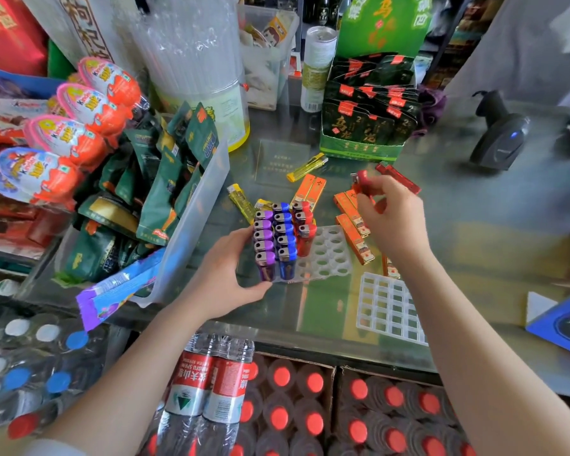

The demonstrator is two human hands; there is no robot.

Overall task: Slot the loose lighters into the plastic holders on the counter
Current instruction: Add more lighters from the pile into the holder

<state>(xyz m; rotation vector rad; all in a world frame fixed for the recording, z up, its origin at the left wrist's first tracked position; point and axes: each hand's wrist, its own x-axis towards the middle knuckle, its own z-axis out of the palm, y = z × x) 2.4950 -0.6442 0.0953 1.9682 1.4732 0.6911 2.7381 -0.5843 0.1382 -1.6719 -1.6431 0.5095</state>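
Observation:
A clear plastic holder (329, 255) lies mid-counter with round slots. Purple lighters (264, 248), blue lighters (285, 238) and red lighters (305, 225) stand upright in its left rows. My left hand (226, 274) grips the holder's left front corner beside the purple row. My right hand (389, 215) is raised above the counter to the right and pinches a red lighter (362, 185). Loose orange lighters (354, 232), yellow lighters (306, 167) and another red lighter (400, 177) lie on the glass. A second, empty holder (389, 307) with square slots lies at the front right.
A clear bin of green snack packets (165, 192) stands left of the holder. A green display box of black sachets (369, 106) sits behind. A barcode scanner (500, 136) is at the right. Bottled water (208, 383) and red-capped bottles sit below the counter edge.

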